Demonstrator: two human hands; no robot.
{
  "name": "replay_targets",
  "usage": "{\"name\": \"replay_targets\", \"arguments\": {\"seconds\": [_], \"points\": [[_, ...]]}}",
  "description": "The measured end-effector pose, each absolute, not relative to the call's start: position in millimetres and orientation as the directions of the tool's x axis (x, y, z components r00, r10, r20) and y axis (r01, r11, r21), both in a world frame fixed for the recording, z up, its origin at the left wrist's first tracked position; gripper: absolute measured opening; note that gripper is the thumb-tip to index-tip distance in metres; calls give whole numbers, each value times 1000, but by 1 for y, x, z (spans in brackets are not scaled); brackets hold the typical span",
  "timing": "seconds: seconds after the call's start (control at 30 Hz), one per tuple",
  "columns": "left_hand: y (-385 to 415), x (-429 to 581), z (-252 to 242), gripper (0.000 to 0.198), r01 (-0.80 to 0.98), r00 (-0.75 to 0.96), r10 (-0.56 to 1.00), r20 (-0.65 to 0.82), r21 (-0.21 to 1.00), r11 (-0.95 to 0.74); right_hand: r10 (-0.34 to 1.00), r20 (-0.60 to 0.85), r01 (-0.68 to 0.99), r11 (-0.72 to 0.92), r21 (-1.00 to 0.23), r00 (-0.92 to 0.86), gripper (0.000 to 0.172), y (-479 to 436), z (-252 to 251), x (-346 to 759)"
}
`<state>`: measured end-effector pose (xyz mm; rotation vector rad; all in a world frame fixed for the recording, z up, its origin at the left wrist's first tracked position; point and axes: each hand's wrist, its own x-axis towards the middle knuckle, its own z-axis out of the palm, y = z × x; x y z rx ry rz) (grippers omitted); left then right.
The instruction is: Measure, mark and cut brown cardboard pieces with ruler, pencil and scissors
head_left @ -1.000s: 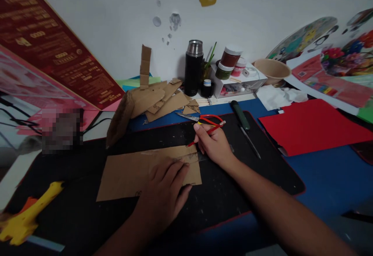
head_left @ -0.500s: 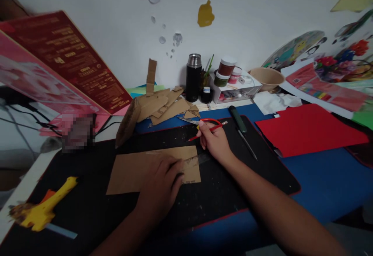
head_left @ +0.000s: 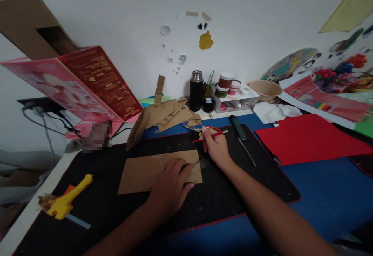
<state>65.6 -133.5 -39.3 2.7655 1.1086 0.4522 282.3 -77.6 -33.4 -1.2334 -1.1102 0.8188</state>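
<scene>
A flat brown cardboard piece [head_left: 145,170] lies on the black mat [head_left: 116,209]. My left hand [head_left: 171,186] rests on its right part, fingers spread and pressing down on a clear ruler [head_left: 201,165] that sticks out past the cardboard's right edge. My right hand [head_left: 217,149] is closed around a red pencil [head_left: 210,135], held just above the cardboard's upper right corner with its tip off the surface.
Red-handled scissors [head_left: 204,128] and a green-handled knife [head_left: 241,137] lie behind my right hand. Cardboard scraps [head_left: 166,116], a black flask [head_left: 196,90] and paint jars [head_left: 224,85] stand by the wall. Red paper [head_left: 309,137] lies right; a yellow glue gun [head_left: 65,201] lies left.
The pencil tip has lifted off the cardboard's top edge and my right hand drew back slightly. The camera tilted up, so everything sits lower in the picture. My left hand stays on the cardboard.
</scene>
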Motion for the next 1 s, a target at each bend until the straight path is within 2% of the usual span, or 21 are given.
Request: {"name": "replay_targets", "arguments": {"seconds": [0.2, 0.43, 0.63, 0.8, 1.0], "points": [[-127, 89, -39, 38, 636, 699, 672, 246, 215, -741, 929, 248, 153, 212, -965, 274, 63, -79, -37, 284], [-128, 71, -45, 26, 549, 780, 571, 255, 159, -821, 931, 256, 191, 210, -959, 260, 62, -79, -39, 287], [-128, 49, -35, 39, 394, 892, 367, 265, -53, -918, 942, 231, 137, 202, -970, 244, 62, -81, -31, 285], [-98, 17, -21, 47, 451, 865, 422, 271, -52, -891, 957, 194, 105, 175, -979, 214, 59, -81, -25, 288], [-65, -4, -23, 42, 503, 812, 507, 289, 94, -859, 974, 173, 128, 155, -980, 144, 59, -84, -29, 283]]}}
